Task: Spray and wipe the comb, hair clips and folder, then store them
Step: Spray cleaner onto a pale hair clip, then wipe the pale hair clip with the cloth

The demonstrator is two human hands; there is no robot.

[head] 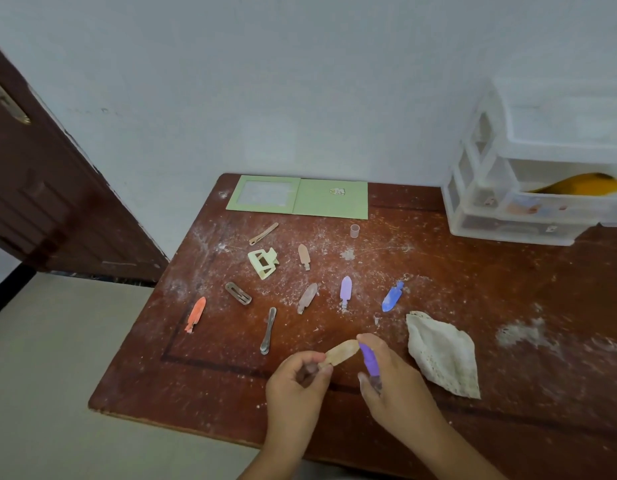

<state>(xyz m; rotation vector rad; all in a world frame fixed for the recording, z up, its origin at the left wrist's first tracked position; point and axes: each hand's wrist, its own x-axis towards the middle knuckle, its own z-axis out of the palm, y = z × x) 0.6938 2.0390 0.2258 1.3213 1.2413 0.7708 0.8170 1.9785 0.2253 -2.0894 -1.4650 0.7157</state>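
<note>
i judged the job barely begun: my left hand (295, 379) pinched a beige clip (341, 351), my right hand (386, 375) gripped a purple sprayer (369, 360), other clips (346, 292) and folder (298, 195) lay dusty on the table (507, 341), cloth (445, 355) unused.

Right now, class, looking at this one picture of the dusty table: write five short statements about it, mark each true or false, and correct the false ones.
1. The left hand pinches a beige clip. True.
2. The right hand holds an orange clip. False: it holds a purple spray bottle; the orange clip lies near the table's left edge.
3. The green folder lies open near the wall. True.
4. The white cloth covers the blue clip. False: the blue clip lies apart from it.
5. The small clear cap stands on the table. True.
</note>
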